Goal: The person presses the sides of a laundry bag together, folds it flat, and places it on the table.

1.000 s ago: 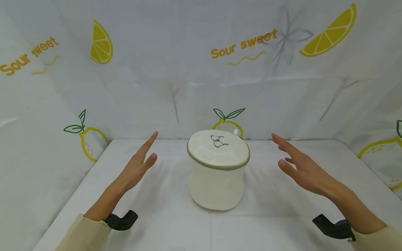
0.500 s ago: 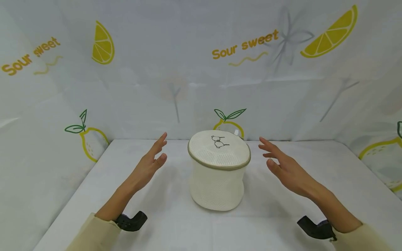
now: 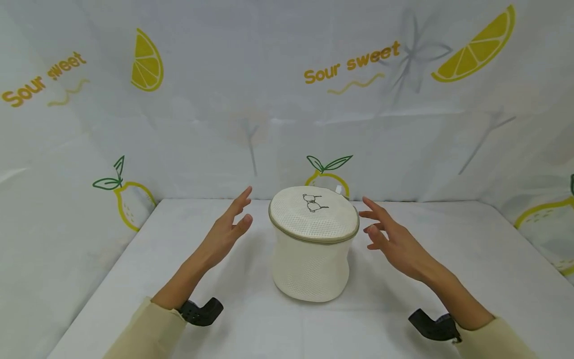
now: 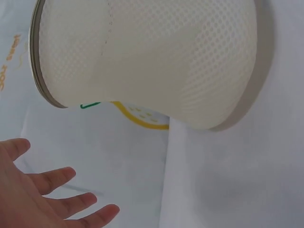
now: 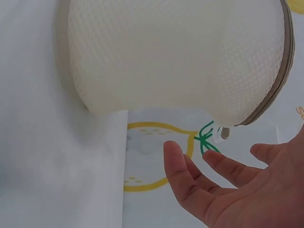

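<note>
One cream mesh bag [image 3: 309, 271], a single upright cylinder, stands in the middle of the head view on the one white-covered worktop [image 3: 251, 329]. Its one round lid [image 3: 309, 222] is on, edged with a grey-beige zip and carrying one black line drawing; one zip pull [image 5: 225, 133] hangs at the rim, low and right of centre in the right wrist view. Two bare hands flank the bag. The left hand [image 3: 224, 234], left of centre, has its fingers spread wide, holding nothing, apart from the mesh. The right hand [image 3: 399, 244], right of centre, has its fingers spread and slightly bent, also holding nothing; its fingertips are just beside the rim, and the right wrist view shows a gap. Two beige sleeves [image 3: 145, 331] and two black wrist devices [image 3: 202, 312] sit at lower left and lower right. On the pale backdrop [image 3: 224, 149] are two lemon slices [image 3: 148, 62] and two "Sour sweet" prints [image 3: 352, 62] in the upper part, with three outlined lemons lower: left, centre and right edge.
</note>
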Action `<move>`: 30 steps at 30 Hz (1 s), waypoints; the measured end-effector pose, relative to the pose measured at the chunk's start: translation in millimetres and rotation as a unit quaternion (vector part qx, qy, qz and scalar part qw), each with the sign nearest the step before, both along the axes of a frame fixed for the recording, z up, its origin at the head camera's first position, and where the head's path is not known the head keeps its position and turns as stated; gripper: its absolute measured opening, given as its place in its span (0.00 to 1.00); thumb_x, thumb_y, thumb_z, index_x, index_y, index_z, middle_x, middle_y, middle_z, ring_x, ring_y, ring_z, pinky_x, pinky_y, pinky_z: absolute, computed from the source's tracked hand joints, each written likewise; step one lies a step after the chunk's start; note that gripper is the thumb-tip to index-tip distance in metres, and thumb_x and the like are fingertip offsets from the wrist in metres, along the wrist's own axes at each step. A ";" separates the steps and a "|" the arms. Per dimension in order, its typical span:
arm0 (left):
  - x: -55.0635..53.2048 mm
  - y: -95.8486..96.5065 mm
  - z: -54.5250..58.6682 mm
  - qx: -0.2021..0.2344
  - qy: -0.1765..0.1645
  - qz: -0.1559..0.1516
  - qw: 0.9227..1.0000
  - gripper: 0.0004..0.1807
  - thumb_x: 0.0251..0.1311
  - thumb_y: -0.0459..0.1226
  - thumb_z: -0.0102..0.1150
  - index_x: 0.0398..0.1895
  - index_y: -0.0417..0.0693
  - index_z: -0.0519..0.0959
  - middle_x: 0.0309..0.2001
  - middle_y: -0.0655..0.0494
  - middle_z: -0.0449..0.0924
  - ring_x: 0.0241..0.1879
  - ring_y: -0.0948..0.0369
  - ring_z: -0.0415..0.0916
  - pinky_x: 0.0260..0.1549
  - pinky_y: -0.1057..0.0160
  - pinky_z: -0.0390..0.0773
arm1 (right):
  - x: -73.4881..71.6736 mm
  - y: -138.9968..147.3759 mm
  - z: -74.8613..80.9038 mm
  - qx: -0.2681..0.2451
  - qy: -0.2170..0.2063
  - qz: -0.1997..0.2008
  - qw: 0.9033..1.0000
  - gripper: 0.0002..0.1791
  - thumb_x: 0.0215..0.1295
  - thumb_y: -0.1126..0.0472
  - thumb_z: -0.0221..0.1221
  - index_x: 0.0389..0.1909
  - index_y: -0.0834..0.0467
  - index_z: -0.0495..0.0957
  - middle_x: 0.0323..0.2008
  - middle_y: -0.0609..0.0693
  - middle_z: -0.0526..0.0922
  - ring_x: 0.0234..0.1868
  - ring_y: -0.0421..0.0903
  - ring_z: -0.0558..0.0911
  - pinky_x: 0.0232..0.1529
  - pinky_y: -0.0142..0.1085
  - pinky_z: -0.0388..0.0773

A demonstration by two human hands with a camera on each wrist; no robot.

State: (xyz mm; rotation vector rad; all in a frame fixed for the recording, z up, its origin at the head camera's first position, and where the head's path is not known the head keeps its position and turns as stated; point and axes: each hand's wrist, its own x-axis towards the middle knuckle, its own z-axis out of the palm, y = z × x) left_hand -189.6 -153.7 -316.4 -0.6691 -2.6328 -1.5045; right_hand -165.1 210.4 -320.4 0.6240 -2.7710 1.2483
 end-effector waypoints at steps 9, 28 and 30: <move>-1.8 16.5 1.3 -0.006 -0.017 0.019 1.000 0.30 0.61 0.58 0.41 0.66 0.79 0.46 0.62 0.68 0.55 0.58 0.61 0.58 0.51 0.43 0.60 | -2.6 -9.6 0.7 -0.032 -0.018 0.009 0.999 0.28 0.71 0.49 0.36 0.67 0.33 0.39 0.60 0.52 0.60 0.34 0.43 0.79 0.43 0.51 0.70; -6.3 49.8 2.4 0.018 -0.038 0.038 0.998 0.30 0.58 0.61 0.41 0.64 0.80 0.49 0.53 0.58 0.61 0.43 0.56 0.66 0.35 0.58 0.72 | -7.3 -20.1 0.4 -0.097 -0.050 0.037 0.993 0.27 0.71 0.52 0.36 0.67 0.36 0.41 0.58 0.51 0.62 0.35 0.47 0.80 0.37 0.41 0.76; -6.7 52.3 2.1 0.023 -0.041 0.033 0.998 0.30 0.58 0.61 0.40 0.64 0.80 0.50 0.53 0.59 0.61 0.43 0.55 0.66 0.35 0.58 0.72 | -7.8 -21.8 1.0 -0.103 -0.052 0.039 0.992 0.26 0.71 0.52 0.36 0.67 0.35 0.41 0.58 0.51 0.62 0.36 0.48 0.80 0.37 0.42 0.76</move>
